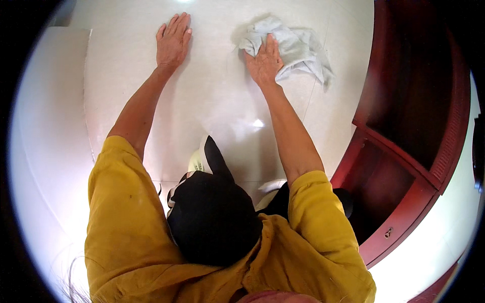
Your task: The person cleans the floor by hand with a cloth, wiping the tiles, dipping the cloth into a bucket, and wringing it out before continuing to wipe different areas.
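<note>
My left hand (173,41) lies flat on the pale tiled floor (217,76), its fingers stretched out and nothing held. To its right, my right hand (263,59) presses on a crumpled light grey cloth (298,48) and grips its left part. Folds of the cloth hide some of those fingers. The rest of the cloth spreads over the floor to the right of this hand, one corner trailing toward me.
A dark red wooden cabinet (386,146) with open compartments stands along the right side. At the left is a white wall or panel (50,101). My black-clad knee (212,217) and a light shoe (196,161) are low in the middle.
</note>
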Demonstrator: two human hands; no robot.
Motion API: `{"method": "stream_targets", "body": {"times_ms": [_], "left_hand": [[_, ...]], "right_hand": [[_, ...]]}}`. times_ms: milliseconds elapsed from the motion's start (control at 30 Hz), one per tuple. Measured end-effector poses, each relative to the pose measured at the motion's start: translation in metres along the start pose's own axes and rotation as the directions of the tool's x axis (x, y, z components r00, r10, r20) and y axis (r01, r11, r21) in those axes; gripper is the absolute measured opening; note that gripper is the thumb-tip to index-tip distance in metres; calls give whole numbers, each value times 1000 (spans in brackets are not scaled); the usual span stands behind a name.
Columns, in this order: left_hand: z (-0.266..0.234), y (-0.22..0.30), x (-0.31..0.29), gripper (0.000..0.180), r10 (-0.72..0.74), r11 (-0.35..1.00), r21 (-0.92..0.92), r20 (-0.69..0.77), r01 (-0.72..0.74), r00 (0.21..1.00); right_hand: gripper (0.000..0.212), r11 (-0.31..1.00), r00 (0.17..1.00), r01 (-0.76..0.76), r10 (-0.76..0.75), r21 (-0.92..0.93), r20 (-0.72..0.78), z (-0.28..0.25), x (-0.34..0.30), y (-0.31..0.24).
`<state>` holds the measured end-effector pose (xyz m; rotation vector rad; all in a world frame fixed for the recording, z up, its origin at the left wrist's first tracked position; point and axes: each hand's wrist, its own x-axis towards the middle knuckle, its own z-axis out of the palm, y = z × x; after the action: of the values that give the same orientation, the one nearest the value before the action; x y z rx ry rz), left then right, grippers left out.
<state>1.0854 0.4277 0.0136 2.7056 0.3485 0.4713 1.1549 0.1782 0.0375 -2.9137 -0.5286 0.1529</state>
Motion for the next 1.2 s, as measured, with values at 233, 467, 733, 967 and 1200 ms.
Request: {"method": "stream_targets", "body": {"times_ms": [233,467,733,967,1200], "left_hand": [[-5,-3,7,44,31,999,17,-15,-31,999],[-3,46,0,64,-77,881,471,242,-48,967],[-1,96,-43,75,229,940,162,347,-299,909],[-19,121,-85,72,449,881,-64,427,-469,785],[-21,113,-102,46,543,829,-359,327,-430,773]], "right_hand": [[56,770,956,-256,114,584,269,-41,-72,24],[74,908,932,-345,362,237,-30,-47,-156,110],[80,880,897,-435,443,192,6,-42,-165,104],[81,887,896,-442,444,132,13,-37,-165,110],[84,893,904,-423,427,155,5,-38,-165,111]]}}
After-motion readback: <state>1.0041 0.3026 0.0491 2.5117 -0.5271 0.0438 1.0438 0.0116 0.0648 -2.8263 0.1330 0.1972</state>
